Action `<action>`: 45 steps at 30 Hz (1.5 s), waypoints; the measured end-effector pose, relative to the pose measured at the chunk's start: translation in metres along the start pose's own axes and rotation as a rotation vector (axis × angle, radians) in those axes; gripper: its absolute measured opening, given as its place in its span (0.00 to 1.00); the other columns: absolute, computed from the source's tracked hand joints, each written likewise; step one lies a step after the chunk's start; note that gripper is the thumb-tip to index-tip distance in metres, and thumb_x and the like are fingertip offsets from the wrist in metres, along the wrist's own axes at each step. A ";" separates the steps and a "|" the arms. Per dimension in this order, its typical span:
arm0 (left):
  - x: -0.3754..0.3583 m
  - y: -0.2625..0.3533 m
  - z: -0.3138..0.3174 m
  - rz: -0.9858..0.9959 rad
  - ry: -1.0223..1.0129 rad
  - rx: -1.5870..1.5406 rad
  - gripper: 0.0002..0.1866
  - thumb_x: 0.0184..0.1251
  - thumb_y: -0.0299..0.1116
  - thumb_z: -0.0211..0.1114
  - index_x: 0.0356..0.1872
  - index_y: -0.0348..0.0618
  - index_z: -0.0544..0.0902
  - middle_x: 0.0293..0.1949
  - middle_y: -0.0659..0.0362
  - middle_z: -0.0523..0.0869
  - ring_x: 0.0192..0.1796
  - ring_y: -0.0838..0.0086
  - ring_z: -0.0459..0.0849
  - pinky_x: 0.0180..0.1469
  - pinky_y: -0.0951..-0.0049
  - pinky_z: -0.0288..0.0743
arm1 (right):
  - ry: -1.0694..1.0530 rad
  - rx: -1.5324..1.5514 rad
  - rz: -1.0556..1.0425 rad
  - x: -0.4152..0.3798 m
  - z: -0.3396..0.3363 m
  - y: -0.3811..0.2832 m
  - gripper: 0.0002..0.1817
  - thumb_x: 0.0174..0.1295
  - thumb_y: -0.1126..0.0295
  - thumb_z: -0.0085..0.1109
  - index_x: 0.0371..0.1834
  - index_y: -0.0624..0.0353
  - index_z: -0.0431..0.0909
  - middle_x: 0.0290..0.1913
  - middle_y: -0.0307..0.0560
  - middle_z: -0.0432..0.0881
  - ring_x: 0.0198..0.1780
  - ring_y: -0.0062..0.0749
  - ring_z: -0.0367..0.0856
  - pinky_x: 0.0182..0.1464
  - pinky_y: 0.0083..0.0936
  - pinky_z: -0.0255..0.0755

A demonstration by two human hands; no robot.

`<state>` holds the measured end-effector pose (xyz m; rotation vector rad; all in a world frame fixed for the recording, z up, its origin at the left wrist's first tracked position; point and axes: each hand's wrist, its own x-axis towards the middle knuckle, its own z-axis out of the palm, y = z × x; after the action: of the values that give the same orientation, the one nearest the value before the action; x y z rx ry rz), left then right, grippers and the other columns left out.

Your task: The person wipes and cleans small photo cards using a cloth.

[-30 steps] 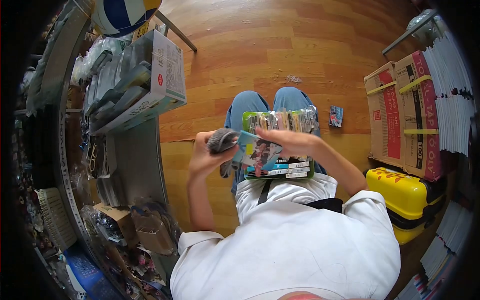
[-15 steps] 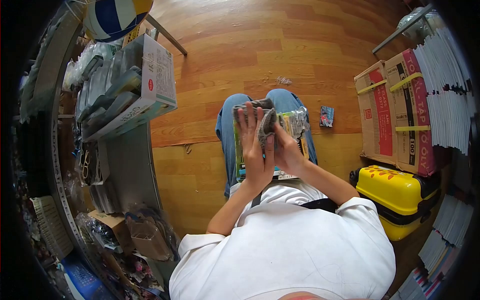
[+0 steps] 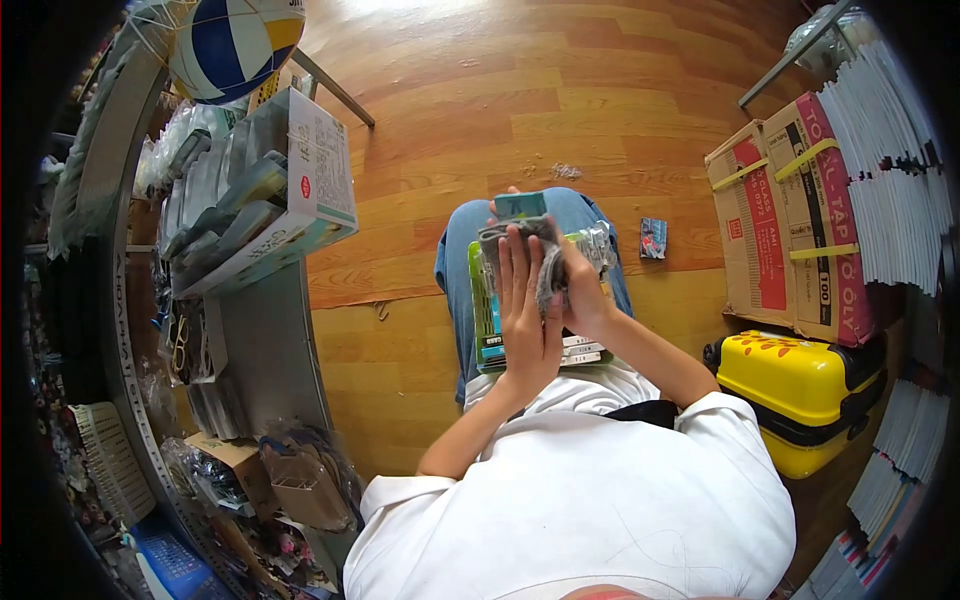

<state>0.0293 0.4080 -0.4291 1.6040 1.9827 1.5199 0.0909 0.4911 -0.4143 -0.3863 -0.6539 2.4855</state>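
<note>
My left hand [image 3: 532, 335] lies with its fingers straight over a grey cloth [image 3: 550, 272], pressing it against a small teal box [image 3: 522, 205]. My right hand [image 3: 588, 298] supports the box from behind and the right side, its thumb by the cloth. A fingertip shows past the box's far edge. Most of the box is hidden under the cloth and left hand. Beneath both hands, packaged goods with a green edge [image 3: 476, 290] rest on my lap, and crinkled clear plastic [image 3: 603, 238] lies at their right side.
A small blue-and-red packet [image 3: 653, 238] and scraps [image 3: 567, 171] lie on the wooden floor. At left, a shelf holds an open carton [image 3: 325, 165] and a volleyball [image 3: 235, 50]. Cardboard boxes [image 3: 750, 235], a yellow suitcase [image 3: 780, 385] and stacked notebooks [image 3: 890, 235] stand at right.
The teal box has come into sight beyond the cloth. Both hands have moved slightly toward my body, with the cloth still between them.
</note>
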 end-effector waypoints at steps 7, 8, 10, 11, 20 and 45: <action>0.028 -0.032 -0.031 -0.424 0.107 -0.244 0.26 0.79 0.40 0.46 0.67 0.31 0.64 0.70 0.45 0.64 0.70 0.59 0.65 0.70 0.66 0.56 | 0.162 -0.091 0.137 -0.016 0.010 0.027 0.27 0.75 0.50 0.40 0.66 0.57 0.63 0.59 0.44 0.72 0.58 0.27 0.70 0.58 0.24 0.68; 0.028 -0.033 -0.037 -0.422 0.113 -0.238 0.26 0.79 0.40 0.46 0.67 0.31 0.64 0.70 0.45 0.64 0.70 0.59 0.65 0.70 0.66 0.56 | 0.139 -0.148 0.130 -0.015 0.007 0.027 0.26 0.74 0.49 0.42 0.61 0.58 0.69 0.51 0.39 0.77 0.49 0.22 0.75 0.50 0.20 0.71; 0.035 -0.016 -0.049 -0.823 0.209 -0.707 0.26 0.80 0.44 0.45 0.65 0.31 0.66 0.65 0.48 0.71 0.62 0.66 0.71 0.65 0.71 0.61 | 0.176 -0.270 0.042 -0.010 0.006 0.024 0.23 0.75 0.50 0.41 0.49 0.60 0.74 0.39 0.37 0.78 0.36 0.20 0.72 0.37 0.19 0.67; 0.008 -0.040 -0.036 -0.446 0.158 -0.023 0.22 0.79 0.38 0.47 0.67 0.35 0.64 0.53 0.49 0.76 0.50 0.65 0.77 0.55 0.71 0.71 | 0.228 -0.547 -0.207 -0.005 0.005 0.022 0.22 0.76 0.51 0.40 0.45 0.60 0.73 0.35 0.37 0.76 0.33 0.19 0.69 0.35 0.19 0.65; -0.017 -0.032 -0.011 -0.504 0.332 -0.379 0.25 0.79 0.45 0.48 0.60 0.31 0.69 0.51 0.51 0.77 0.47 0.66 0.78 0.51 0.70 0.71 | 0.172 -1.101 -0.454 -0.004 -0.001 0.029 0.20 0.76 0.59 0.41 0.32 0.65 0.68 0.25 0.49 0.70 0.27 0.32 0.67 0.32 0.30 0.64; -0.018 -0.026 -0.018 -0.584 0.173 -1.283 0.30 0.79 0.54 0.32 0.75 0.50 0.54 0.74 0.61 0.58 0.76 0.68 0.56 0.76 0.62 0.48 | -0.134 -1.451 -0.675 0.014 0.015 0.029 0.34 0.69 0.54 0.44 0.77 0.54 0.53 0.79 0.60 0.41 0.78 0.60 0.39 0.74 0.56 0.33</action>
<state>0.0086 0.3852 -0.4482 0.3405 0.8723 1.9591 0.0608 0.4723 -0.4184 -0.3749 -2.1337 1.0580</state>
